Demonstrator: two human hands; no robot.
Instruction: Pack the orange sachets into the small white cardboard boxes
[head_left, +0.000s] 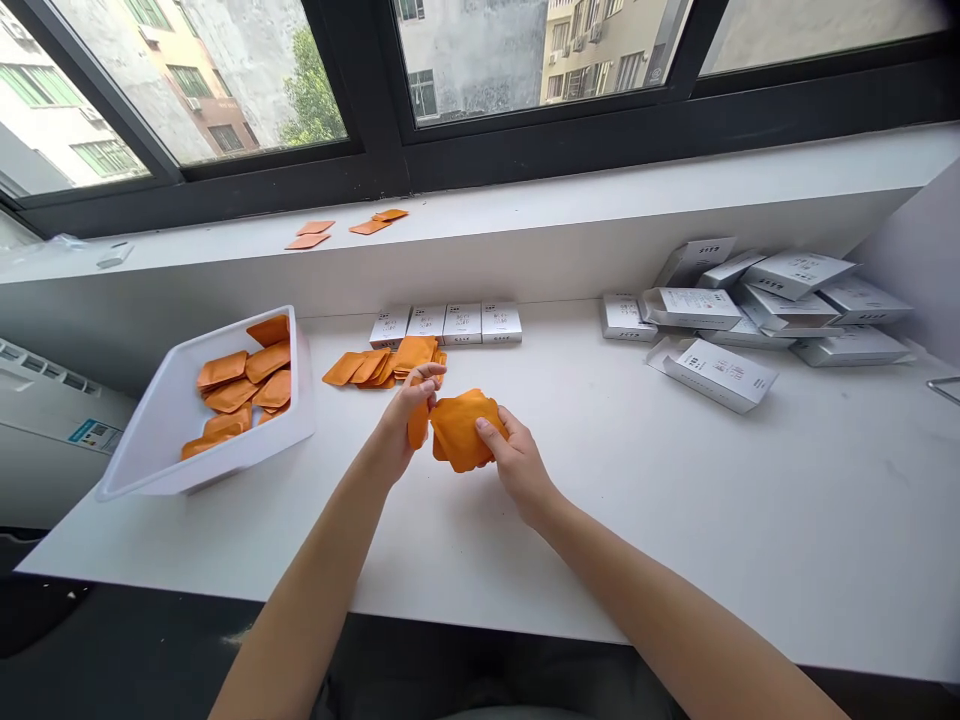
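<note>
Your left hand (pixel 397 425) pinches an orange sachet (pixel 418 423) on edge between curled fingers and thumb; your right hand (pixel 517 465) presses its thumb flat on a second sachet (pixel 465 430), gripping it steadily.

white box (pixel 718 375), printing blurred (nothing legible)

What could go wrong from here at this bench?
The orange sachets bunched between the left hand and right hand might slip and fall into the loose pile. That pile lies right by the row of white boxes, so a careless reach might knock them.
</note>
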